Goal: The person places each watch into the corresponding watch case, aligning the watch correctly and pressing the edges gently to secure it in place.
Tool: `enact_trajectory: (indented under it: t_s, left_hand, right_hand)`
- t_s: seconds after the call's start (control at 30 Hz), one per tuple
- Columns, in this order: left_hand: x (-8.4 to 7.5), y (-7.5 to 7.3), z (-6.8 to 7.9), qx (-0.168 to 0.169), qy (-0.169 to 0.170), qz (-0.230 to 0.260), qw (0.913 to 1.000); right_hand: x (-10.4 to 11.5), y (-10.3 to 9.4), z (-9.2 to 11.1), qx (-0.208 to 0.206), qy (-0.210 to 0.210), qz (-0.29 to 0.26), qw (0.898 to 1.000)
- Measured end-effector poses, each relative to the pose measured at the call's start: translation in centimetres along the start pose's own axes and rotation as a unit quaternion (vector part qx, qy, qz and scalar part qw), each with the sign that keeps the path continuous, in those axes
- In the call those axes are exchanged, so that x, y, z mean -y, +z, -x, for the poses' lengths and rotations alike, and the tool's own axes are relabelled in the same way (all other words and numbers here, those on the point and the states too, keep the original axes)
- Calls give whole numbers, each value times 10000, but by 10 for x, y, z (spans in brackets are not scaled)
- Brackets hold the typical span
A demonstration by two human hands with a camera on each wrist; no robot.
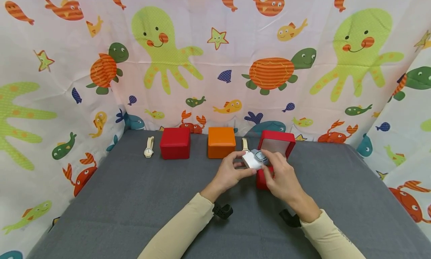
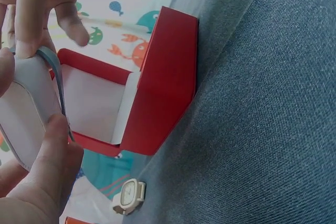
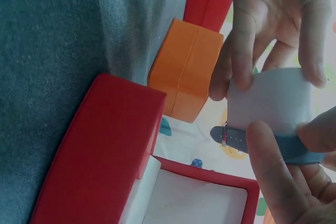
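My left hand (image 1: 230, 172) grips a white watch cushion (image 1: 250, 160) by its sides, held up in front of an open red watch box (image 1: 277, 136). From the other side, my right hand (image 1: 284, 175) pinches a grey-blue watch (image 1: 260, 155) with fingers and thumb at one end of the cushion. The watch's strap (image 3: 237, 139) runs across that end in the right wrist view, its buckle and holed tip sticking out at the side. White lining (image 2: 94, 98) shows inside the raised lid of the red box. My hands partly hide the box's lower half.
A cream watch (image 1: 245, 144) lies just behind my left hand, beside a closed orange box (image 1: 222, 143). Farther left stand a closed red box (image 1: 175, 143) and another cream watch (image 1: 149, 147). A grey cloth (image 1: 161, 206) covers the table, with a printed sea-animal curtain (image 1: 202, 34) behind.
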State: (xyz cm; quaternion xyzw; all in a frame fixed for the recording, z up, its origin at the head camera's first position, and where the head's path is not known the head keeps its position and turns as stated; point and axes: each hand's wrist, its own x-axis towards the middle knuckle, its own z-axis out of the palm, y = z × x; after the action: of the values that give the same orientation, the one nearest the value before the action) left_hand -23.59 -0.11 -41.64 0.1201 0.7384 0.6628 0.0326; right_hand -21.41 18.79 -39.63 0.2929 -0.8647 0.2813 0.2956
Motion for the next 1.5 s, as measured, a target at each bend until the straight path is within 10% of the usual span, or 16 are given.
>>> enact_trajectory:
  t_s: [0.5,0.93,1.5]
  left_hand:
    - [-6,-9,0,361,186,79,9991]
    - [-13,-20,-2,1273,461,53,9908]
    - [-40,-24,12,1531,344,128,9875]
  right_hand:
    - [-6,-16,-5,578,430,-819,9940]
    - [-23,-32,-7,2156,1380,-2235,9405]
    - [-29,-30,-4,2105,1293,-2380,9393]
